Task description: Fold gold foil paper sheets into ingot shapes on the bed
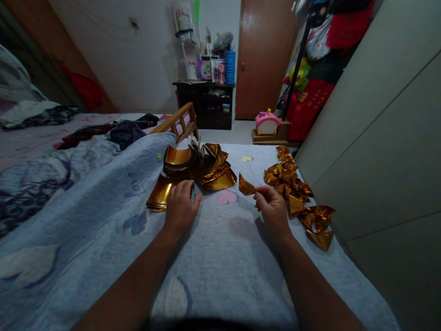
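Observation:
My right hand [272, 207] pinches one end of a folded gold foil piece [245, 185] above the bedspread. My left hand [181, 202] rests at the right edge of a small stack of flat gold sheets [159, 192], its fingers bent; whether they grip a sheet is not clear. Just beyond it lies a larger fanned pile of gold foil sheets [217, 172]. To the right of my right hand, a row of folded gold foil pieces [284, 177] runs along the bed's right edge.
The blue bedspread [223, 257] lies under everything. A wooden rail [177, 122] stands behind the pile, with dark clothes [127, 133] to its left. A pink toy [267, 123] sits beyond the far edge. A pale cabinet [389, 138] borders the right side.

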Available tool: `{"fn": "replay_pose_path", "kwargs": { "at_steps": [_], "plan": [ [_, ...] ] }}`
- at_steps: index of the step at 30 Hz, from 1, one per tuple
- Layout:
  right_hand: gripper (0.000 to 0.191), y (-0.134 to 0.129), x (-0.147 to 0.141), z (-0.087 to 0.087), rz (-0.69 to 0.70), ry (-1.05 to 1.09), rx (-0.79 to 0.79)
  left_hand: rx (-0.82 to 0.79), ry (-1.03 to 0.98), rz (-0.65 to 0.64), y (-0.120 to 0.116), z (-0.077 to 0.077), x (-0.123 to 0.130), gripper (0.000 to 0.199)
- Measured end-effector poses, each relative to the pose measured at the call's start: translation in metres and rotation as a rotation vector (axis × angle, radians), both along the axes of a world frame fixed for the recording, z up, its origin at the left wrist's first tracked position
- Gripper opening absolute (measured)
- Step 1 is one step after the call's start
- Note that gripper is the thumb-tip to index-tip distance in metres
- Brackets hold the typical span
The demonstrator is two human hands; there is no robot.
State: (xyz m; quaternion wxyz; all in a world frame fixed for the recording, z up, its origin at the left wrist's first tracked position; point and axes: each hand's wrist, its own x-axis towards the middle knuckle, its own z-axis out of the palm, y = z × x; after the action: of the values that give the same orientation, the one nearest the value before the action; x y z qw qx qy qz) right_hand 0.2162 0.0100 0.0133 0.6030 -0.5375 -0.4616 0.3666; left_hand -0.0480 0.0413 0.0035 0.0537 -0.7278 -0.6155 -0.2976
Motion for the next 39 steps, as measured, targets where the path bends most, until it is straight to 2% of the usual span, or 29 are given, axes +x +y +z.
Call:
{"fn": "replay_pose_path", "kwargs": {
  "at_steps": [6,11,21,25,29,34,39],
  "plan": [
    [0.027,0.005,0.009,-0.002,-0.139,0.105,0.039,-0.127,0.01,-0.037,0.002,-0.006,-0.004,0.033],
    [0.049,0.01,0.019,-0.001,-0.284,0.126,0.067,-0.148,0.024,-0.032,0.002,-0.006,-0.006,0.031],
    [0.079,0.014,0.028,-0.005,-0.369,0.108,0.095,-0.145,0.009,0.006,0.002,-0.005,-0.006,0.037],
    [0.079,0.013,0.027,-0.003,-0.351,0.08,0.105,-0.168,0.01,0.045,0.002,-0.004,-0.006,0.038],
    [0.077,0.009,0.023,-0.002,-0.34,0.033,0.125,-0.216,0.012,0.086,0.002,0.001,-0.006,0.029],
    [0.064,0.007,0.016,-0.009,-0.267,-0.029,0.107,-0.285,0.057,0.154,-0.001,0.009,-0.006,0.024],
    [0.057,0.006,0.01,-0.013,-0.187,-0.074,0.077,-0.306,0.154,0.189,-0.003,0.013,-0.005,0.029]
  ]
}}
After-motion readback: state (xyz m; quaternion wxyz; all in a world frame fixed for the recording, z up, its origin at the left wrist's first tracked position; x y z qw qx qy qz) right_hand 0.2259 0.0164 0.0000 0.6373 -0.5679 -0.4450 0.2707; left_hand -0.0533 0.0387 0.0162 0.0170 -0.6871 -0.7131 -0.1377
